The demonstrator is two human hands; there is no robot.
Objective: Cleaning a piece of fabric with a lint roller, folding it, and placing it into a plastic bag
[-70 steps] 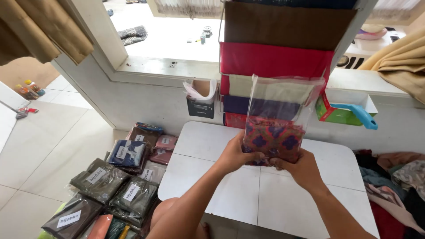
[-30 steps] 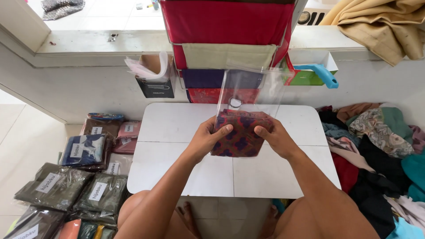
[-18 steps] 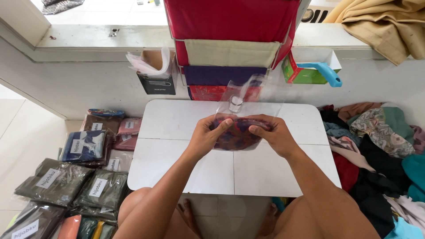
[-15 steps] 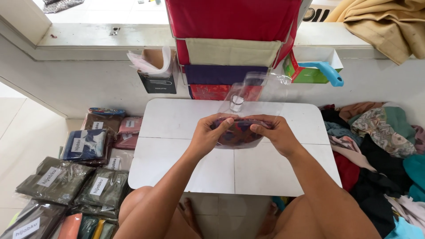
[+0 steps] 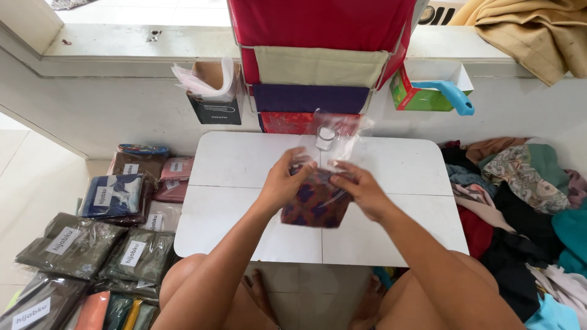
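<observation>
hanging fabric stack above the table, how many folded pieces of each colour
red fabric: 2 (second, patterned, lowest)
cream fabric: 1
purple fabric: 1
total: 4

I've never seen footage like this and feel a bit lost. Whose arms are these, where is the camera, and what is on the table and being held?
There is no machine here. The camera sits on a person's head and looks down, so both arms are that person's own. The left hand and right hand together grip a folded patterned cloth in a clear plastic bag, just above a small white table; the bag's open flap stands up behind it. Nothing else lies on the table. On the floor to the left lie bagged folded cloths, to the right a pile of loose fabric. Folded cloths stand stacked behind.
</observation>
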